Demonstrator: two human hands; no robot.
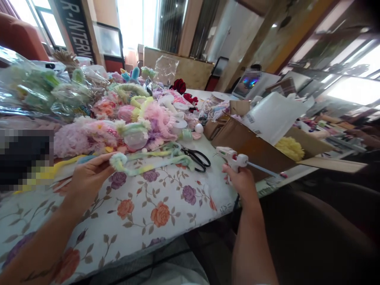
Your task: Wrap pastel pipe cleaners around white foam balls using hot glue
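Note:
My left hand (92,174) pinches the curled end of a fluffy pastel yarn strand (151,167) over the tablecloth. From the curl, the green, yellow and blue strand runs right toward a pair of black-handled scissors (198,159) lying on the table. My right hand (242,180) is wrapped around the handle of a white glue gun (228,154) at the table's right side. A long pale glue stick (264,169) sticks out of the gun's back, pointing right. The gun's nozzle points left, apart from the yarn.
A floral tablecloth (160,213) covers the table. Fluffy yarn, trims and ribbon spools (179,124) pile up at the back, with plastic-wrapped bundles (68,91) at left. An open cardboard box (237,138) stands on the right. A person sits far back.

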